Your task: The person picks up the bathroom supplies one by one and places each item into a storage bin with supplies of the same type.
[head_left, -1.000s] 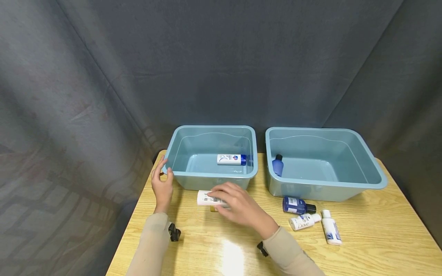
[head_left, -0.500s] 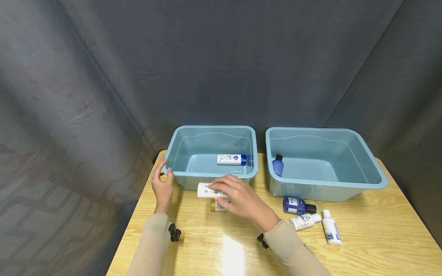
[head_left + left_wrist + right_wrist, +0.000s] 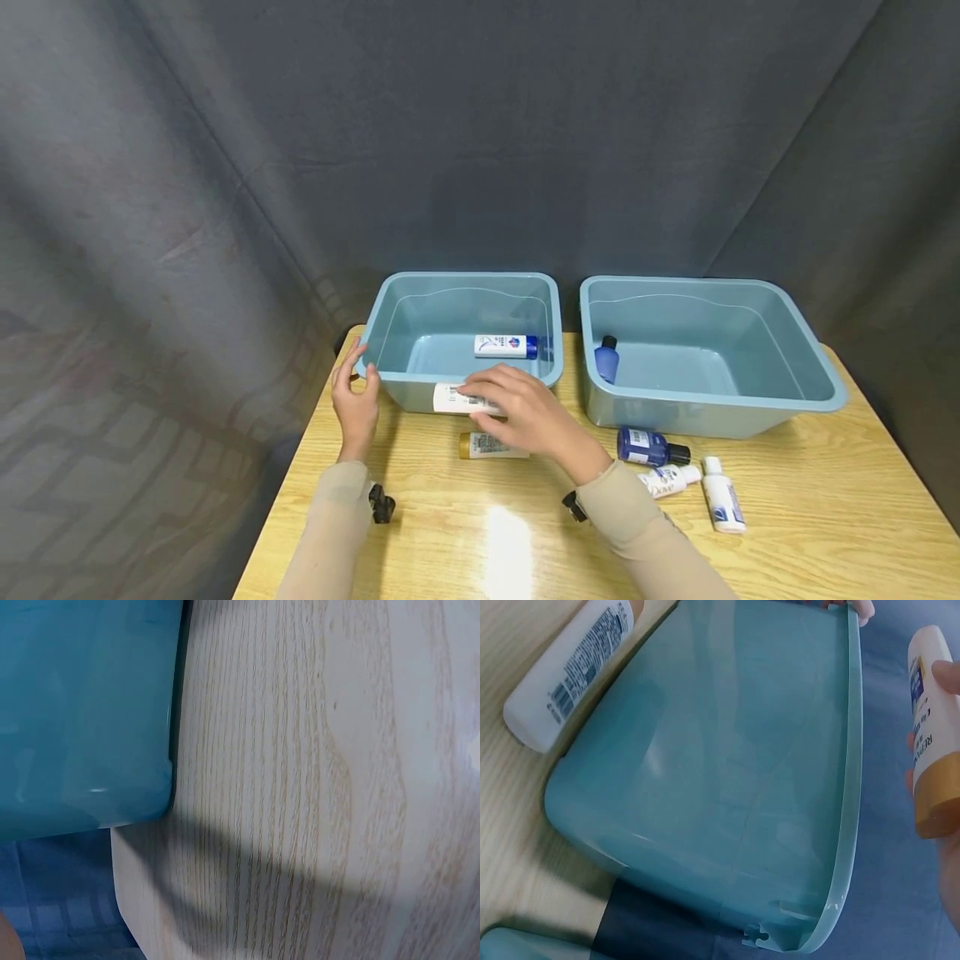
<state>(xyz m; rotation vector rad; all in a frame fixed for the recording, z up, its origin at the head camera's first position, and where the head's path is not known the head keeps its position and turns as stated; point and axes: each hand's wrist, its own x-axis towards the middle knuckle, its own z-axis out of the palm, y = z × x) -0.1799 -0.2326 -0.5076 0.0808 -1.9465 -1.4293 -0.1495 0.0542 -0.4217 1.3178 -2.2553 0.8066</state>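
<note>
Right hand (image 3: 521, 414) holds white bottle (image 3: 450, 399) with gold cap, sideways, raised off counter (image 3: 420, 517) in front of left bin (image 3: 408, 396). Left hand (image 3: 356, 411) grips that bin's front-left rim corner, thumb and fingers curved. Gold-capped tube (image 3: 487, 446) lies on counter below right hand. 1 blue-capped bottle (image 3: 501, 347) lies in left bin; 1 blue bottle (image 3: 607, 364) in right bin (image 3: 675, 415). 3 other bottles (image 3: 723, 502) near right bin's front.
</note>
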